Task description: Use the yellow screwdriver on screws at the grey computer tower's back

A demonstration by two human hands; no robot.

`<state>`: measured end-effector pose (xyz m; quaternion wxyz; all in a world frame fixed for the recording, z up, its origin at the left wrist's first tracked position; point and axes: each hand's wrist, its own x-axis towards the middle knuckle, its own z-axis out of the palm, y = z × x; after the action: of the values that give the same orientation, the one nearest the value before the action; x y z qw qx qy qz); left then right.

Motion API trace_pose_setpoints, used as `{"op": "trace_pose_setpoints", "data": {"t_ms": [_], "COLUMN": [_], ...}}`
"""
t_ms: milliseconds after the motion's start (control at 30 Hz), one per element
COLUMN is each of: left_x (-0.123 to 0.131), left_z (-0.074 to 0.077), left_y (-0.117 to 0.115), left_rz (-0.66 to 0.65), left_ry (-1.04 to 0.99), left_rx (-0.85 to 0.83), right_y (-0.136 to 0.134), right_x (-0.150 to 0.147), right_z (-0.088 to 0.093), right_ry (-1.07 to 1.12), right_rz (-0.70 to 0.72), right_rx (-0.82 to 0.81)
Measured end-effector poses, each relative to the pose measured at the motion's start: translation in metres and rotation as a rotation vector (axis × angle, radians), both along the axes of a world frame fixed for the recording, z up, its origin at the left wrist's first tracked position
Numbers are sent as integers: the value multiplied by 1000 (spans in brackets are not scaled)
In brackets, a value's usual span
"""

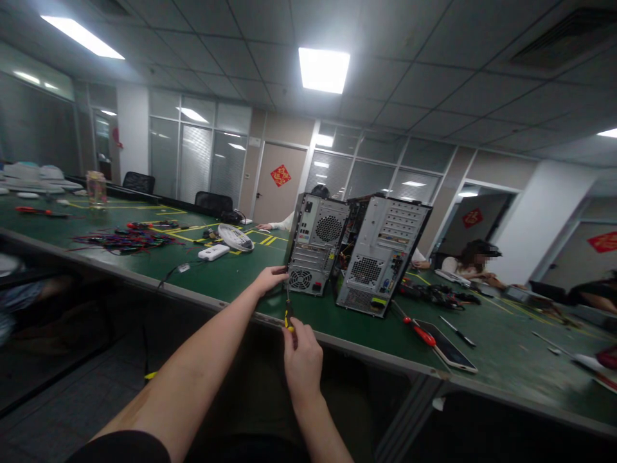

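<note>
Two computer cases stand upright on the green table, their rear panels facing me: a smaller one (318, 244) and a taller one (383, 257) to its right. My left hand (270, 280) touches the lower left edge of the smaller case; what its fingers may hold is too small to tell. My right hand (303, 354) is closed on the end of a yellow and black screwdriver (288, 315). The screwdriver points up, with its shaft near the lower left corner of the smaller case.
Right of the cases lie a red screwdriver (424, 335), a phone (450, 347) and black cables (438, 295). Coloured wires (130, 239), a power strip (213, 252) and a white fan cover (236, 237) lie left. Other people sit across the table.
</note>
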<state>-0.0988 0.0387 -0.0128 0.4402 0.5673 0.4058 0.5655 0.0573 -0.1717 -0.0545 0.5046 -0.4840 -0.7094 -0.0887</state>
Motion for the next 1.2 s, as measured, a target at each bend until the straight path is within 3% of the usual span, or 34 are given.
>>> {"op": "trace_pose_setpoints", "data": {"t_ms": [167,367,700,967,1200], "left_x": [1,1,0,0,0], "left_z": [0,1,0,-1,-1], "left_y": [0,1,1,2,1], "left_rz": [4,13,-7,-2,-5], "left_ry": [-3,9,12,-6,-3], "left_rx": [2,-8,-1,4,6], "right_y": [1,10,-3,2,-2], "right_x": [1,3,2,2,4], "right_z": [-1,-5,5,4,6], "right_ry": [-50,45,-38,96,-46], "right_rz": [-16,3,33,31,-19], "right_rx": [8,-64,27,-110,-4]}}
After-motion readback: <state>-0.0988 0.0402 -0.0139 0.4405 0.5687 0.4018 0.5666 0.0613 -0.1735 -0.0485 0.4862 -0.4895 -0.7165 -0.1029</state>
